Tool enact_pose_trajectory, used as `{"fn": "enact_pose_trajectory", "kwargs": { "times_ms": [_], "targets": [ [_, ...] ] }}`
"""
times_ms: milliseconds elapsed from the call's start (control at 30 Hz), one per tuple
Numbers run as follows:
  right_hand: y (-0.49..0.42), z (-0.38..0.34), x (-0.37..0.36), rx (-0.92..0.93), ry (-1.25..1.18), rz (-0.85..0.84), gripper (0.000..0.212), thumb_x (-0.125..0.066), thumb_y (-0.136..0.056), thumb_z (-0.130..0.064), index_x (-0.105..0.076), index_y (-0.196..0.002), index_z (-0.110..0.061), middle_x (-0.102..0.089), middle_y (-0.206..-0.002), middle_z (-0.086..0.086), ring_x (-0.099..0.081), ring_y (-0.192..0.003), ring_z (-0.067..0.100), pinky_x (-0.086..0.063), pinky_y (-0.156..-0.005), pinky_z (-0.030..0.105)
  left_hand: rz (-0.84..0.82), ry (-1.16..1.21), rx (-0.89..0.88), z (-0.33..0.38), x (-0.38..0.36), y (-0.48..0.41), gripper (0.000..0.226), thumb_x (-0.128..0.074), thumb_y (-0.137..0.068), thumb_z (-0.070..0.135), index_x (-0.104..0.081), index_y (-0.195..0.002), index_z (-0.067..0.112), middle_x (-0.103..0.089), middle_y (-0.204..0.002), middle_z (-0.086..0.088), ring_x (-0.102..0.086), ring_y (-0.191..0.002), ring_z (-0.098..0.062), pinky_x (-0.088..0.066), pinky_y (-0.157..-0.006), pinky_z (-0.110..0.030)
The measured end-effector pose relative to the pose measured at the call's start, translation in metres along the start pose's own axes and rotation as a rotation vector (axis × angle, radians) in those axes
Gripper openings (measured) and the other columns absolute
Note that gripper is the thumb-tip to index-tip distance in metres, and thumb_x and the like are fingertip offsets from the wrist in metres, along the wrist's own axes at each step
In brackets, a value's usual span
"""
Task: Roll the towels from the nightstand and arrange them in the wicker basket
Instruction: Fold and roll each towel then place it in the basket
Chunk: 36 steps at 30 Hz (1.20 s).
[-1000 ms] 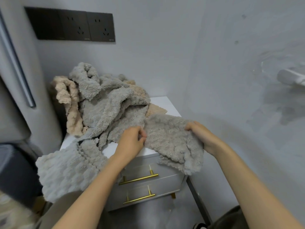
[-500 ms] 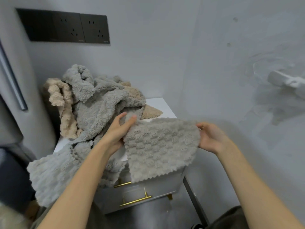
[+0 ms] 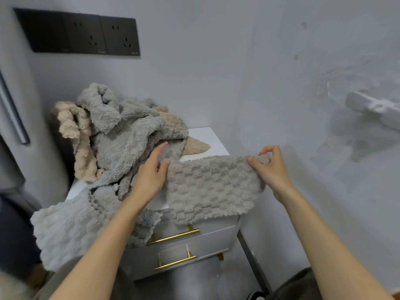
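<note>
The left hand (image 3: 151, 178) and right hand (image 3: 271, 169) are holding a taupe waffle-textured fleece towel (image 3: 212, 187) over the white nightstand (image 3: 207, 137), fingers (image 3: 253, 162) pinching its 9 and 3 o'clock corners.

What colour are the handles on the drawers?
Gold. The drawer handles are shiny gold bars on white drawers, best seen in the head view.
</note>
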State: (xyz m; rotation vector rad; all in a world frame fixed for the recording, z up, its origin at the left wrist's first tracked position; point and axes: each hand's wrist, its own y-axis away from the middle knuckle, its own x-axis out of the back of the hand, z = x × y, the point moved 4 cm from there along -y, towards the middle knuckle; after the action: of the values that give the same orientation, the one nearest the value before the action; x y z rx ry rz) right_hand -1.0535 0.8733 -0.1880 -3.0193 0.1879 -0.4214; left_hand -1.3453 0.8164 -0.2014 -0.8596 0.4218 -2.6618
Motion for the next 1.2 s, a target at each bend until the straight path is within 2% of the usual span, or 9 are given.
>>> {"fn": "enact_pose_trajectory", "kwargs": {
  "times_ms": [100, 200, 333, 433, 500, 600, 833, 1067, 1200],
  "targets": [
    [0.000, 0.000, 0.001, -0.145, -0.191, -0.094, 0.026, -0.070, -0.086, -0.015, -0.053, -0.105, -0.020, -0.062, -0.106, 0.013, -0.062, -0.081, 0.020, -0.051, -0.066, 0.032, 0.086, 0.206, 0.119, 0.003, 0.005, -0.002, 0.048, -0.041, -0.101, 0.022, -0.029, -0.147, 0.030, -0.053, -0.071, 0.001, -0.038, -0.050, -0.008, -0.034, -0.047, -0.019],
    [-0.001, -0.002, -0.001, -0.307, -0.473, -0.231, 0.020, -0.058, -0.093, -0.008, -0.059, -0.110, -0.019, -0.065, -0.098, 0.009, -0.063, -0.083, 0.019, -0.053, -0.075, 0.033, -0.065, 0.517, 0.342, 0.000, 0.005, -0.006, 0.061, -0.051, -0.098, 0.028, -0.020, -0.149, 0.037, -0.055, -0.120, 0.010, -0.058, -0.099, -0.011, -0.047, -0.089, -0.026],
    [-0.002, -0.001, -0.001, -0.356, -0.510, -0.268, 0.022, -0.053, -0.097, -0.012, -0.064, -0.116, -0.013, -0.068, -0.105, 0.006, -0.065, -0.094, 0.017, -0.053, -0.078, 0.031, -0.360, 0.533, 0.353, 0.009, 0.004, -0.002, 0.092, -0.076, -0.075, 0.001, -0.032, -0.143, 0.044, -0.024, -0.155, -0.002, -0.022, -0.142, -0.032, -0.034, -0.110, -0.048],
    [-0.005, 0.003, 0.005, -0.249, -0.330, -0.158, 0.025, -0.056, -0.094, -0.005, -0.063, -0.116, -0.016, -0.068, -0.099, 0.002, -0.064, -0.086, 0.012, -0.052, -0.071, 0.025, -0.325, 0.283, 0.234, 0.015, 0.006, 0.000, 0.078, -0.067, -0.080, -0.009, -0.042, -0.141, 0.032, -0.038, -0.143, -0.026, -0.028, -0.131, -0.048, -0.031, -0.105, -0.056],
    [-0.007, 0.006, 0.011, -0.177, -0.224, -0.082, 0.030, -0.061, -0.089, 0.000, -0.062, -0.116, -0.014, -0.068, -0.094, 0.002, -0.064, -0.081, 0.010, -0.054, -0.070, 0.023, -0.271, 0.225, 0.210, 0.011, 0.008, -0.001, 0.062, -0.066, -0.084, -0.003, -0.049, -0.138, 0.024, -0.060, -0.104, -0.031, -0.060, -0.097, -0.040, -0.051, -0.081, -0.046],
    [-0.010, 0.011, 0.018, -0.082, -0.085, -0.008, 0.029, -0.069, -0.082, 0.003, -0.066, -0.110, -0.004, -0.070, -0.085, 0.001, -0.065, -0.075, 0.009, -0.055, -0.068, 0.020, -0.138, 0.135, 0.160, 0.001, 0.013, -0.006, 0.045, -0.069, -0.085, 0.010, -0.061, -0.127, 0.024, -0.030, -0.059, 0.009, -0.032, -0.043, -0.006, -0.031, -0.044, -0.015],
    [-0.013, 0.011, 0.031, -0.041, -0.058, 0.034, 0.020, -0.080, -0.071, 0.001, -0.069, -0.081, -0.014, -0.071, -0.072, 0.002, -0.068, -0.070, 0.011, -0.056, -0.072, 0.024, 0.067, 0.008, 0.087, -0.008, 0.021, -0.013, 0.047, -0.072, -0.083, 0.023, -0.058, -0.128, 0.021, -0.055, -0.082, 0.003, -0.051, -0.073, -0.015, -0.045, -0.071, -0.027],
    [-0.009, 0.003, 0.022, -0.336, -0.586, -0.161, 0.021, -0.066, -0.083, 0.002, -0.063, -0.099, -0.011, -0.074, -0.074, -0.003, -0.070, -0.068, 0.004, -0.055, -0.060, 0.015, 0.156, -0.009, 0.056, -0.008, 0.028, -0.014, 0.027, -0.073, -0.081, 0.026, -0.071, -0.108, 0.019, -0.062, -0.074, 0.003, -0.053, -0.066, -0.010, -0.042, -0.063, -0.017],
    [-0.009, 0.002, 0.025, -0.202, -0.387, -0.107, 0.033, -0.069, -0.074, 0.014, -0.065, -0.102, -0.004, -0.074, -0.072, 0.001, -0.070, -0.066, 0.006, -0.054, -0.062, 0.014, 0.162, -0.022, 0.049, -0.009, 0.030, -0.014, 0.025, -0.073, -0.081, 0.026, -0.074, -0.104, 0.017, -0.071, -0.082, 0.002, -0.066, -0.076, -0.015, -0.054, -0.072, -0.030]
  ]
}}
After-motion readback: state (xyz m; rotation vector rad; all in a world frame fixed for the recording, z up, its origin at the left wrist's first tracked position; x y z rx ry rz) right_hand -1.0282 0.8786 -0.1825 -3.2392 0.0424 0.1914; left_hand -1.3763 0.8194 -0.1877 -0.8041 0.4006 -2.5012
